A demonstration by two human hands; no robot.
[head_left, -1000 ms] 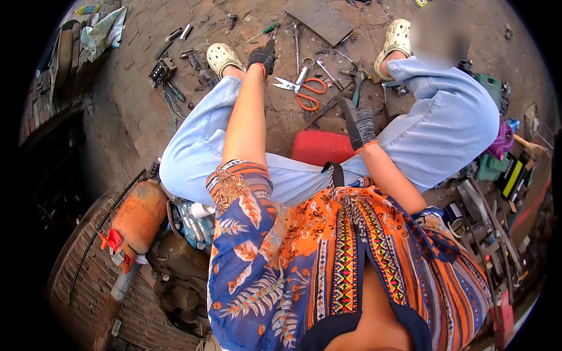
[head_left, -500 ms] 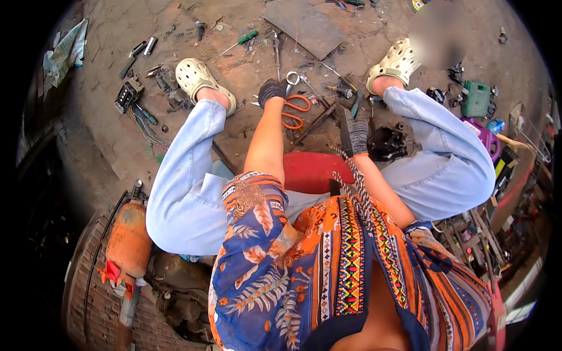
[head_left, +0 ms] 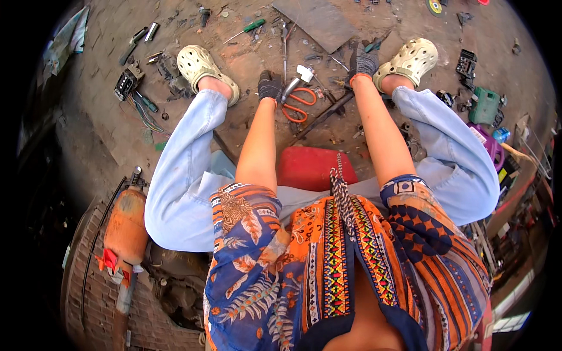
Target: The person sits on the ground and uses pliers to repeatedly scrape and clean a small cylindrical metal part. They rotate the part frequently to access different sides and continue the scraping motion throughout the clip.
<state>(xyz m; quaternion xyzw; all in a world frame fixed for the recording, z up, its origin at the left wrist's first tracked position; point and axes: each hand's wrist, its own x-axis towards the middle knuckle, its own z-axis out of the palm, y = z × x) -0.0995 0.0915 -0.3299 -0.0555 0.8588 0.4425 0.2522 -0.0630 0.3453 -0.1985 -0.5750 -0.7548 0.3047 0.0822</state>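
Note:
My left hand (head_left: 270,86), in a dark grey knitted glove, is closed on a silver cylindrical metal part (head_left: 290,90) with a white end. Beside it lie the orange looped handles of scissors (head_left: 300,105); the blades are mostly hidden by the hand. Farther to the right, near my right shoe, my right hand (head_left: 363,62) wears a similar glove. Its fingers are wrapped round a green-handled tool (head_left: 376,43) with a dark end pointing away. The tool's exact kind cannot be made out. A dark bar (head_left: 323,119) lies between my forearms.
A flat metal sheet (head_left: 316,23) lies ahead, with a green screwdriver (head_left: 254,25) to its left. A red rounded object (head_left: 316,168) sits between my legs. A green case (head_left: 485,105) stands right, an orange cylinder (head_left: 126,225) left. Small parts litter the ground.
My right hand has reached forward, carrying the green-handled tool away from me. The metal part at my left hand has turned, its white end showing instead of a ring. The view has shifted slightly.

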